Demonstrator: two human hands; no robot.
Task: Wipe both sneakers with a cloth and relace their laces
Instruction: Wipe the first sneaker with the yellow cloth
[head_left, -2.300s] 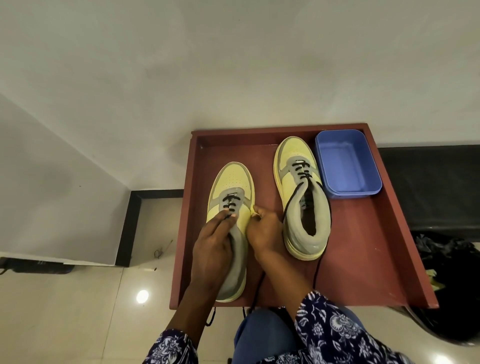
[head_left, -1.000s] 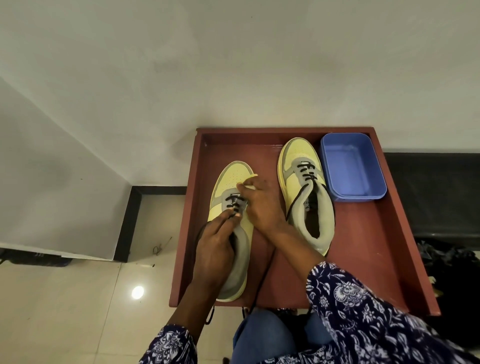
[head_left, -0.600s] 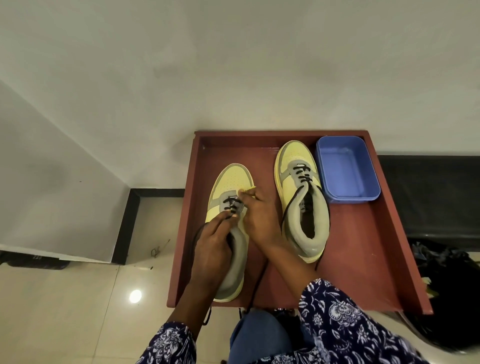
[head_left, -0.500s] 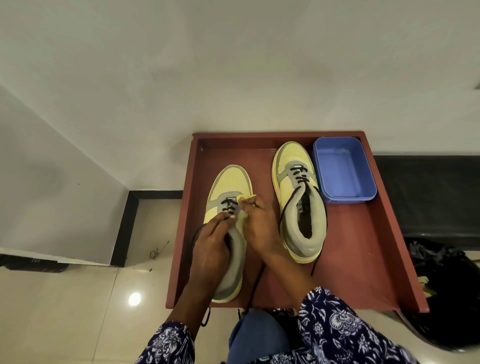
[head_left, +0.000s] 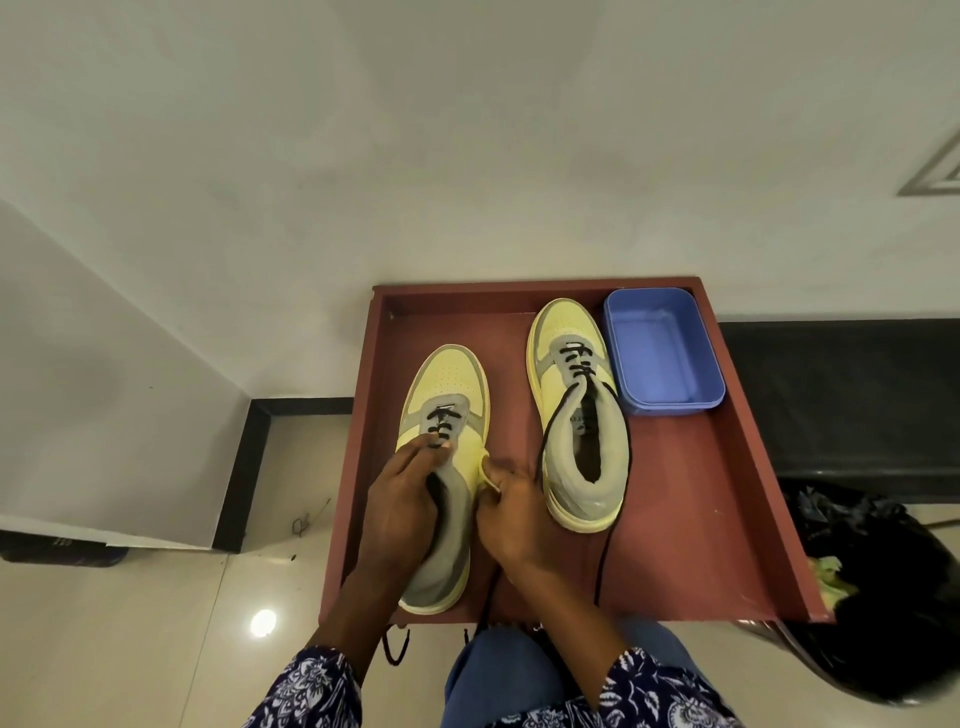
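A blue tub (head_left: 662, 353) sits in the red tray's (head_left: 727, 519) corner.

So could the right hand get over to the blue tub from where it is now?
Probably yes. The right hand is busy wiping the near sneaker with a yellow cloth, and the other sneaker stands between it and the blue tub, so it would reach over.

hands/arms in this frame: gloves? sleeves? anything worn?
No gloves: left hand and right hand are bare, with no rings or watch visible. Forearms are uncovered; the sleeves are pushed up, dark navy fabric with a white floral print.
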